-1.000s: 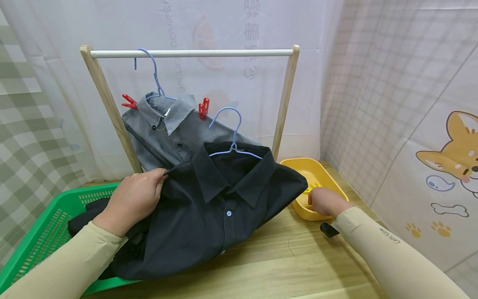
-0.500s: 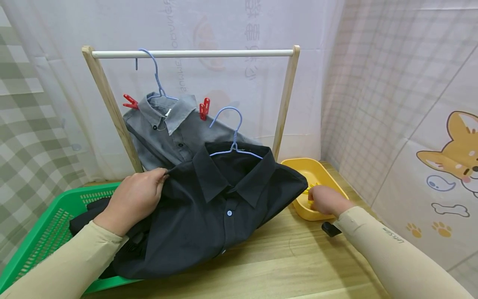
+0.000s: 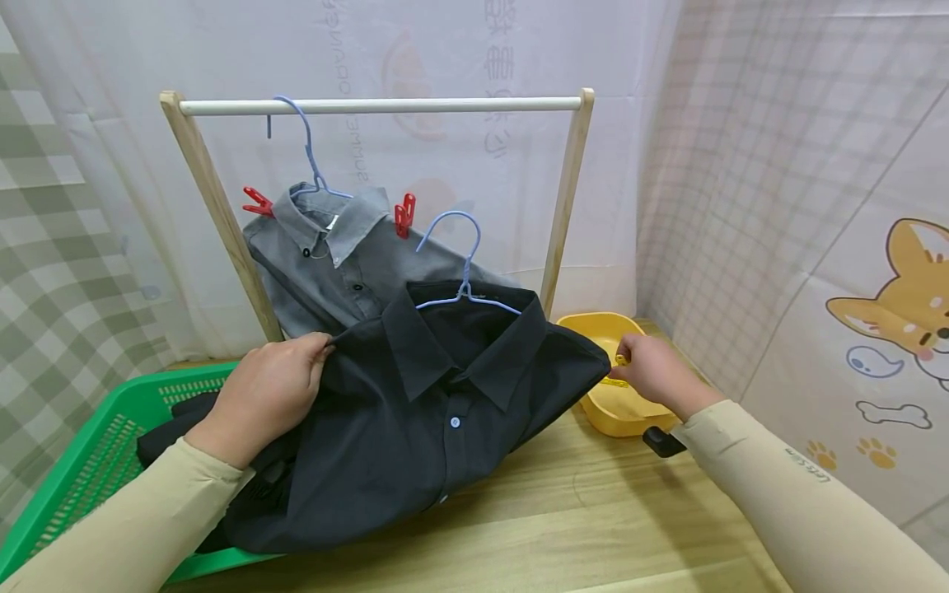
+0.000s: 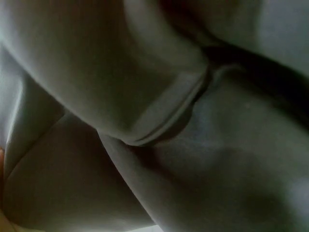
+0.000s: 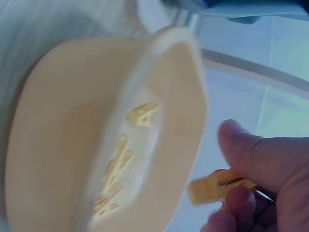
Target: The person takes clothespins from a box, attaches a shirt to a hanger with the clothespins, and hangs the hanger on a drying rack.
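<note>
My left hand (image 3: 270,395) grips the shoulder of a black shirt (image 3: 415,445), which is on a blue hanger (image 3: 467,263). Dark cloth fills the left wrist view, blurred. Between thumb and fingers my right hand (image 3: 661,372) pinches a yellow clothespin (image 5: 210,187); in the head view it is just beyond the shirt's other shoulder, over the yellow basin (image 3: 611,424). Several more yellow clothespins (image 5: 116,166) lie inside that basin. A grey shirt (image 3: 348,272) hangs behind on another blue hanger (image 3: 307,144), with red clothespins (image 3: 404,216) at its shoulders.
A wooden rack with a white rod (image 3: 445,105) stands at the back. At left, a green basket (image 3: 111,428) holds dark clothing (image 3: 166,432), partly covered by the black shirt. Wooden tabletop (image 3: 563,527) shows in front; curtains surround the table.
My right hand has risen from inside the yellow basin with a yellow clothespin and come closer to the black shirt's shoulder. My left hand and both shirts keep their places.
</note>
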Demonstrator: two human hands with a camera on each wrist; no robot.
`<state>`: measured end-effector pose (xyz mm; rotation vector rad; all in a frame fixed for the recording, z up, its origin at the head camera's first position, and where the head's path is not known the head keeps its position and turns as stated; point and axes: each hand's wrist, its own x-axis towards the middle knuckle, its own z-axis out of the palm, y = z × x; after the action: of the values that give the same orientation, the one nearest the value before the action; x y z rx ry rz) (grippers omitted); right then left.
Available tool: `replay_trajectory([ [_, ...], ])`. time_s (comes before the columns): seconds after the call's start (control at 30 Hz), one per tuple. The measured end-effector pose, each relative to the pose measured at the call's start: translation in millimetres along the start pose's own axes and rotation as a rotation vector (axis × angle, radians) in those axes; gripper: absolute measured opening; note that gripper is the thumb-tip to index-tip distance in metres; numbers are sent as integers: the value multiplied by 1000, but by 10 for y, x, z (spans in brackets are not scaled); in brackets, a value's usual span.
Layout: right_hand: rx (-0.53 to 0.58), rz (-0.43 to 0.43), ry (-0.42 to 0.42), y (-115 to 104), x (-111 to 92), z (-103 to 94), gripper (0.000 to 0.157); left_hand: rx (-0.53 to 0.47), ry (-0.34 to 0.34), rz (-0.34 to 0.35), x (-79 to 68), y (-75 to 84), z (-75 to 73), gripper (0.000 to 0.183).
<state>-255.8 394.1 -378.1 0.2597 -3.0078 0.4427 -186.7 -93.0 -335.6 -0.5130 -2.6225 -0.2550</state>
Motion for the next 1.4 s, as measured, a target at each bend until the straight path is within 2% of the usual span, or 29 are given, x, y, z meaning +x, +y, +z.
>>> replay_trajectory([
  [0.13, 60, 15, 44, -98, 4, -89, 24, -2, 0, 1, 1, -4, 0, 15],
  [0.27, 111, 15, 114, -210, 11, -159, 38, -5, 1, 0, -1, -2, -4, 15],
  [0.47, 113, -70, 228, -386, -5, -251, 33, -5, 2, -1, -1, -2, -7, 15],
  [0.57, 125, -99, 284, -500, -25, -313, 36, -5, 3, 1, 3, -3, -4, 15],
  [0.87, 231, -166, 389, -898, -150, -538, 33, -11, 9, 0, 5, -1, -1, 14],
  [1.03, 187, -205, 434, -1136, -252, -638, 32, -11, 5, -9, 8, -2, -5, 14],
  [1.13, 176, -256, 464, -1261, -305, -670, 36, -9, 7, -7, 11, -3, -4, 14],
  [1.23, 174, -346, 523, -1364, -347, -687, 37, -4, 12, -1, 12, -2, 3, 15],
  [1.4, 133, -509, 706, -1531, -399, -752, 38, 2, 14, 3, 14, -1, 6, 16],
])
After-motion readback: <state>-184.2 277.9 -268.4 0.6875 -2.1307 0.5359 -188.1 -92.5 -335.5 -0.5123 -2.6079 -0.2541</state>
